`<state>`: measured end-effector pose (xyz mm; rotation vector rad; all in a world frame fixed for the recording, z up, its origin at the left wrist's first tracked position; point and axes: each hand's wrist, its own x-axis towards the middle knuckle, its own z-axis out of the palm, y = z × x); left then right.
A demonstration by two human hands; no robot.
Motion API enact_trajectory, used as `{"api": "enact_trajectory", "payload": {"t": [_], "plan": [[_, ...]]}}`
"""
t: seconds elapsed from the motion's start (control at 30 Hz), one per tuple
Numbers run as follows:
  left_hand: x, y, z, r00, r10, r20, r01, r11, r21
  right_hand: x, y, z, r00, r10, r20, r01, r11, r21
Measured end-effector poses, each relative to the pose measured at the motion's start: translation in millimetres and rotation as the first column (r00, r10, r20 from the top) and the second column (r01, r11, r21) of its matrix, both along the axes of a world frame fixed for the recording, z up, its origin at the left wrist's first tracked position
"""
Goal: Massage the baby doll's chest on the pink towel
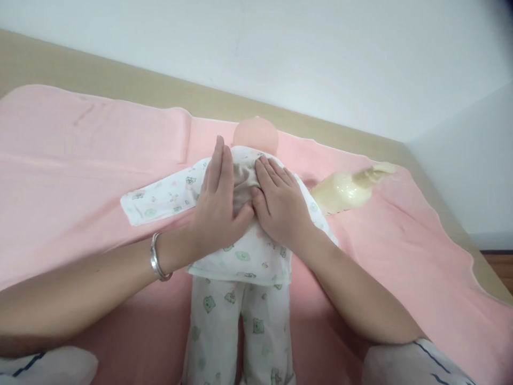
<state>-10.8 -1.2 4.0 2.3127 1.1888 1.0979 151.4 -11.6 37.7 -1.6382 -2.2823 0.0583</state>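
Observation:
A baby doll (256, 133) lies on a pink towel (80, 160), head towards the wall, dressed in a white printed shirt (244, 262) and matching trousers (236, 326). My left hand (216, 203) lies flat on the doll's chest, fingers stretched towards the neck. My right hand (280, 203) rests flat beside it on the doll's right side, thumbs nearly touching. Between the hands shows a beige patch of the doll's cloth body (240, 182). A silver bracelet (158, 259) sits on my left wrist. One sleeve of the shirt (160, 200) spreads out to the left.
A cream pump bottle (348, 187) lies on its side on the towel, just right of the doll. The towel covers a wooden surface (120, 85) set against white walls that meet in a corner at the right.

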Motion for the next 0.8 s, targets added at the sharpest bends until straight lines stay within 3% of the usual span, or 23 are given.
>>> {"api": "enact_trajectory", "payload": {"t": [0.13,0.43,0.63,0.8], "plan": [[-2,1,-0.3,1.0,0.01,-0.029,-0.012,0.998,-0.062,0,0,0.4,1.0,-0.004,-0.002,0.004,1.0,-0.003],[0,3,-3.1,0.996,0.054,-0.077,-0.06,0.996,-0.067,0,-1,1.1,1.0,0.002,0.027,-0.001,0.999,-0.033],[5,5,9.7,0.983,0.062,-0.172,-0.085,0.988,-0.132,0,-2,5.1,1.0,0.002,0.015,-0.001,0.999,-0.053],[3,25,16.3,0.985,0.071,-0.159,-0.111,0.958,-0.264,-11,-23,12.3,0.999,-0.009,0.051,0.01,0.999,-0.032]]}}
